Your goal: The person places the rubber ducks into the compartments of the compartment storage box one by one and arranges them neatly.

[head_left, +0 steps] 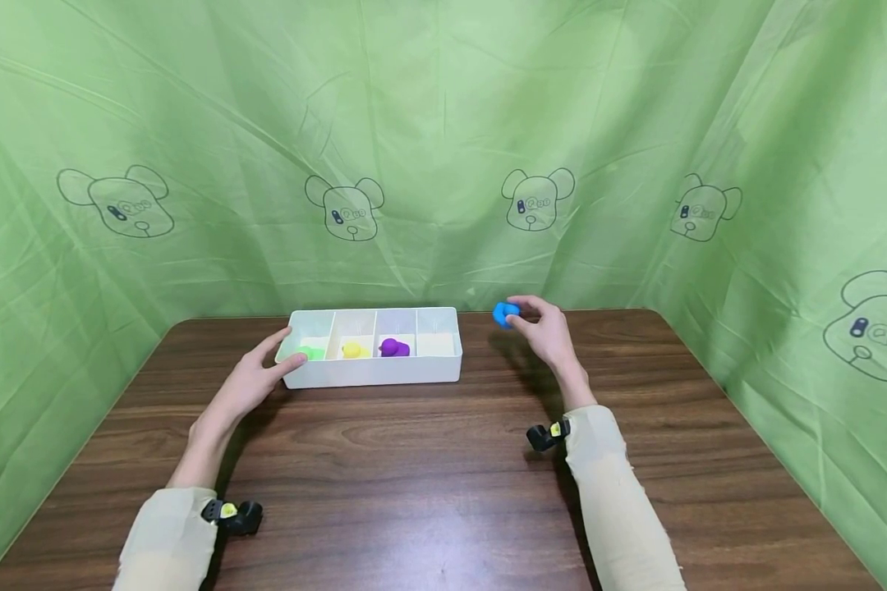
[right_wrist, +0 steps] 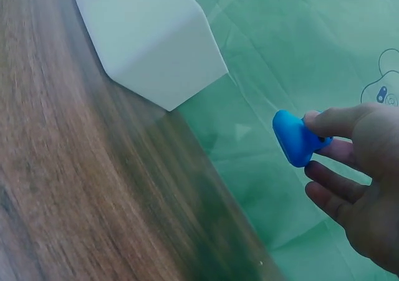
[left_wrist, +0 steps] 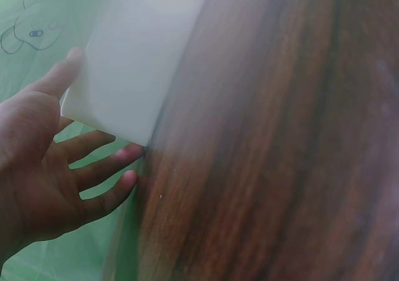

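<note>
A white divided box [head_left: 373,373] stands at the back of the table. My left hand [head_left: 255,382] touches its left end, with the thumb at the front rim. In the left wrist view, this hand's visible fingers are spread and fairly straight against the box end. Inside, from left to right, lie a green toy [head_left: 312,353], a yellow toy duck [head_left: 351,350] and a purple toy duck [head_left: 395,347], each in its own compartment. Right of the box, my right hand [head_left: 550,332] pinches a blue toy duck [right_wrist: 292,139] between thumb and fingers, above the table's back edge.
The rightmost compartment [head_left: 437,345] shows a bare floor. A dark wood-grain table [head_left: 414,468] spreads in front of the box. Green curtains [head_left: 443,148] with printed animal heads hang behind and at both sides.
</note>
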`<state>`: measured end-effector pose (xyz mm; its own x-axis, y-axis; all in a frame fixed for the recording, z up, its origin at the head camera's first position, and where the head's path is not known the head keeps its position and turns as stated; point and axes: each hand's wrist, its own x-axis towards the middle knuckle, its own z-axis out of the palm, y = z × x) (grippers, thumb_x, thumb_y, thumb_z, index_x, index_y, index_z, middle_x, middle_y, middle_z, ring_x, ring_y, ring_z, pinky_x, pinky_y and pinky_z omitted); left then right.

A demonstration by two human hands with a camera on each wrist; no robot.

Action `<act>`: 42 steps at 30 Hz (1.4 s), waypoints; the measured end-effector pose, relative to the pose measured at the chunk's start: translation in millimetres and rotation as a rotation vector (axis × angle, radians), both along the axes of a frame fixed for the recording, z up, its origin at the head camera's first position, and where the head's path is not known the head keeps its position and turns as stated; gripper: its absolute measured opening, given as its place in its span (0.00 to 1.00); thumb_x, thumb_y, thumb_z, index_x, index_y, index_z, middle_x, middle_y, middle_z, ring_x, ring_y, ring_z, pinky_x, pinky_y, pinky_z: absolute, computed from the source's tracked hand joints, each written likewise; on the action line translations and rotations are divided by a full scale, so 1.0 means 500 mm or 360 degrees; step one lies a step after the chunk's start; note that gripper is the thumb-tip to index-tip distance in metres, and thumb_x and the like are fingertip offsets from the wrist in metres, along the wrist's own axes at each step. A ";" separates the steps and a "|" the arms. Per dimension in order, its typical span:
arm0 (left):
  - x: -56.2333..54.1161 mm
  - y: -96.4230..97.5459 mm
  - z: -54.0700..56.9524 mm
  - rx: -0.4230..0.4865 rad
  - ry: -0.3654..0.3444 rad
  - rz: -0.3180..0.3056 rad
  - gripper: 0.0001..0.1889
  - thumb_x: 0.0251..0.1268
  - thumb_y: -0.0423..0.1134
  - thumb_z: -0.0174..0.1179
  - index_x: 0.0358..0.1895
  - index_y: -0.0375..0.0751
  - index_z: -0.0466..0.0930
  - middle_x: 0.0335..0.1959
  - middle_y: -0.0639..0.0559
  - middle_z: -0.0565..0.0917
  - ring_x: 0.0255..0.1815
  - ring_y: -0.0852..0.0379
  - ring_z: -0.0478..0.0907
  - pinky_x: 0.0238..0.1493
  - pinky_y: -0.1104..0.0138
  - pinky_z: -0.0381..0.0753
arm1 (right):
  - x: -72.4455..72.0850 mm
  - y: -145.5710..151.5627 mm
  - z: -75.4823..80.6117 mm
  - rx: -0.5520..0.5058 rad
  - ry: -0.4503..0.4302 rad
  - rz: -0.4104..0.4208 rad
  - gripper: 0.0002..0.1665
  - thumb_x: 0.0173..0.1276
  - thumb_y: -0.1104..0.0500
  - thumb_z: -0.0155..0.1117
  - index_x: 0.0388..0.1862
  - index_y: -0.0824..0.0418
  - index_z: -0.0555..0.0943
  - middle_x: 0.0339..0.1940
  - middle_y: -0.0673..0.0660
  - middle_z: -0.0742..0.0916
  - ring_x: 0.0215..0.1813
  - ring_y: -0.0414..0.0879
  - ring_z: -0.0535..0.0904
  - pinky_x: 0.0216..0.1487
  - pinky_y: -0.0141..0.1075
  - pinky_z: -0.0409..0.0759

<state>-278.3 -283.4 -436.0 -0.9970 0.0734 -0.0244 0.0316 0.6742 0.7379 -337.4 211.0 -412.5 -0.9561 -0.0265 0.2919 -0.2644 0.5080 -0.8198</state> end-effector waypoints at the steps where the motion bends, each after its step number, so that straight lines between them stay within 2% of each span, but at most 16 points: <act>1: -0.001 0.000 0.000 -0.0002 -0.0001 -0.0001 0.45 0.68 0.67 0.54 0.81 0.54 0.47 0.81 0.37 0.51 0.80 0.32 0.44 0.73 0.33 0.48 | 0.001 -0.001 0.002 -0.0002 -0.0006 -0.0001 0.21 0.68 0.56 0.69 0.60 0.55 0.82 0.51 0.61 0.87 0.54 0.56 0.83 0.55 0.50 0.81; 12: -0.008 -0.003 0.003 -0.0009 -0.0013 -0.0007 0.46 0.67 0.68 0.54 0.81 0.54 0.46 0.81 0.37 0.50 0.80 0.31 0.45 0.72 0.32 0.49 | 0.004 -0.011 0.021 0.0012 0.0004 -0.0004 0.20 0.68 0.54 0.69 0.59 0.50 0.83 0.52 0.60 0.86 0.54 0.54 0.83 0.54 0.49 0.82; 22: -0.014 -0.007 0.007 0.0006 -0.0017 -0.0028 0.46 0.68 0.67 0.54 0.81 0.54 0.46 0.81 0.37 0.50 0.80 0.31 0.44 0.72 0.32 0.49 | 0.005 -0.022 0.036 0.0011 0.0072 0.0010 0.20 0.67 0.55 0.70 0.58 0.53 0.83 0.52 0.60 0.87 0.53 0.55 0.84 0.54 0.49 0.82; 36: -0.023 -0.011 0.002 0.0006 -0.0041 -0.0035 0.46 0.67 0.68 0.53 0.81 0.55 0.45 0.81 0.37 0.49 0.80 0.31 0.44 0.72 0.32 0.49 | 0.012 -0.036 0.054 0.0004 0.0105 0.0025 0.20 0.67 0.54 0.70 0.58 0.52 0.83 0.53 0.57 0.87 0.53 0.52 0.84 0.53 0.47 0.83; 42: -0.027 -0.009 0.008 0.0013 -0.0060 -0.0040 0.46 0.67 0.68 0.53 0.82 0.55 0.44 0.81 0.37 0.48 0.80 0.31 0.43 0.72 0.31 0.49 | 0.012 -0.042 0.063 0.0005 0.0111 0.0021 0.20 0.67 0.55 0.71 0.57 0.51 0.84 0.51 0.57 0.87 0.52 0.51 0.83 0.54 0.45 0.82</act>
<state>-291.6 -288.1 -432.0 -0.9933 0.0987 -0.0609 0.0207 0.6677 0.7442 -331.3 190.2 -380.8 -0.9330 -0.0399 0.3576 -0.3273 0.5069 -0.7974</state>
